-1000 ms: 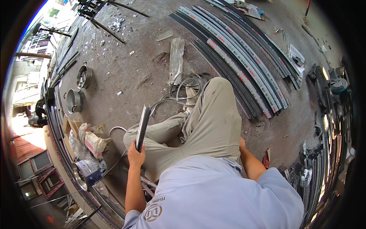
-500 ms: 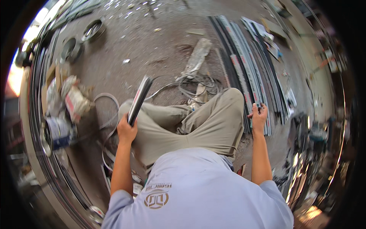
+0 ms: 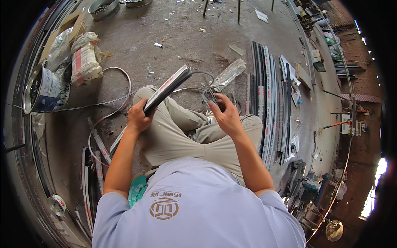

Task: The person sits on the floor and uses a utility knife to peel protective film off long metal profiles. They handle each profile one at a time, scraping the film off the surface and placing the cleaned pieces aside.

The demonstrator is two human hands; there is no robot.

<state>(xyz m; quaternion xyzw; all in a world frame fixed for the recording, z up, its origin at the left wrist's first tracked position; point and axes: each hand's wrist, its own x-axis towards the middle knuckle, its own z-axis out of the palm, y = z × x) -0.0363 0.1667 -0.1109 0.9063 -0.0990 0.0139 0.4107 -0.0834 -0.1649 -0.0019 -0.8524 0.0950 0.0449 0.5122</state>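
Note:
My left hand [image 3: 139,117] is wrapped round the lower end of a short metal profile [image 3: 168,87], dark along its side and covered in white film with red print. The profile slants up and to the right above my left knee. From its far end a grey flexible strip [image 3: 205,73] arches over and runs down to my right hand [image 3: 226,113]. The fingers of that hand curl round the strip, partly hiding it. Behind them a loose coil [image 3: 234,99] of the same strip lies on the floor by a clear plastic wrapper [image 3: 230,72].
Long profiles [image 3: 268,95] lie stacked to my right, and shorter ones [image 3: 86,182] to my left. On the left are a white-and-blue bucket [image 3: 53,91] and a wrapped bundle [image 3: 85,60]. A pale strip [image 3: 129,78] loops across the floor. Metal basins [image 3: 103,10] stand farther off.
My right hand has come from the stacked profiles at the right to the grey strip in front of me. The profile in my left hand has tilted over to the right. My view has shifted.

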